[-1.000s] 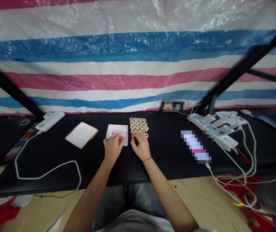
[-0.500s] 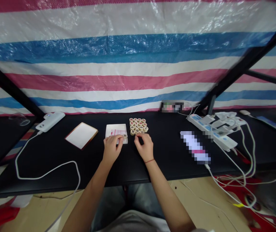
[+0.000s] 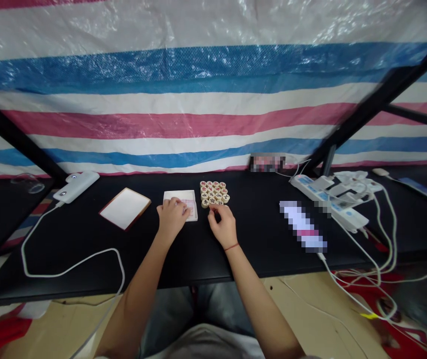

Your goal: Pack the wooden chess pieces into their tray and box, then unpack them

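Note:
My left hand [image 3: 171,218] is over the shallow white box [image 3: 180,193], its fingers curled onto a thin packet with pink print [image 3: 190,204] inside it. Those fingers cover part of the packet. To the right of the box, round xiangqi pieces [image 3: 213,187] with red and black characters sit in close rows. My right hand [image 3: 223,223] is at the near edge of the rows, thumb and forefinger bent together around a front xiangqi piece [image 3: 219,203], partly hidden by the fingers.
A white-faced box lid [image 3: 125,208] lies at left, near a white charger [image 3: 76,188] with its cable [image 3: 74,269]. At right are a phone [image 3: 303,227] and a power strip [image 3: 329,202] with tangled cables. A striped plastic sheet [image 3: 183,124] hangs behind the table.
My left hand has shifted from the box's near edge to farther over it, and the packet now lies under its fingers. My right hand has barely moved.

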A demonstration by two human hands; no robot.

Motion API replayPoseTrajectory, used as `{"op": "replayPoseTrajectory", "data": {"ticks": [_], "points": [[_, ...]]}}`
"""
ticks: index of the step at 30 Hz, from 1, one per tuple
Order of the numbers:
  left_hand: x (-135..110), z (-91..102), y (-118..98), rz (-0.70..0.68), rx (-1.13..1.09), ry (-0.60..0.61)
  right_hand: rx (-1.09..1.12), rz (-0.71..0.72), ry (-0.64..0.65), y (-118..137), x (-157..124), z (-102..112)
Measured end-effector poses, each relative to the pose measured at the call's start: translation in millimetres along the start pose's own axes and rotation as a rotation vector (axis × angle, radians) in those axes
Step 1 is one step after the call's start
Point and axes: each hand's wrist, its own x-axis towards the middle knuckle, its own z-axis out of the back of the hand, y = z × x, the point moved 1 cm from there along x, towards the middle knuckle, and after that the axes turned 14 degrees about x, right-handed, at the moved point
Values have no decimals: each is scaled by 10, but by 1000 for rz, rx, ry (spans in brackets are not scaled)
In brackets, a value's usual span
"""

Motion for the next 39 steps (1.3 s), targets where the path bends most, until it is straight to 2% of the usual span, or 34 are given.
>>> {"op": "replayPoseTrajectory", "data": {"ticks": [5, 10, 12, 14, 16, 18, 21, 25, 28, 33, 36, 39], "points": [[45, 66, -68, -13, -139, 63, 34, 89, 85, 99, -4, -20], [-64, 45, -176, -66, -666, 98, 130, 171, 165, 207, -37, -55], [-97, 33, -178, -74, -761, 91, 131, 157, 134, 179, -46, -34], [-114, 30, -137, -76, -695, 29, 78, 85, 6, 94, -39, 25], [-120, 31, -60, -62, -533, -72, -3, -15, -179, -30, -19, 107], [-123, 26, 28, -20, -392, -169, -72, -84, -296, -156, 1, 179], [-126, -1, 126, 70, -318, -234, -127, -126, -263, -288, 13, 221], [-135, -50, 155, 127, -305, -243, -184, -153, -180, -354, -12, 204], [-153, -88, 155, 127, -323, -253, -265, -196, -186, -380, -27, 185], [-173, -166, 220, 205, -356, -345, -349, -279, -203, -425, -15, 179], [-157, -244, 268, 248, -413, -356, -338, -224, -237, -363, 4, 217], [-134, -336, 292, 277, -442, -370, -264, -82, -337, -178, 47, 232]]}}
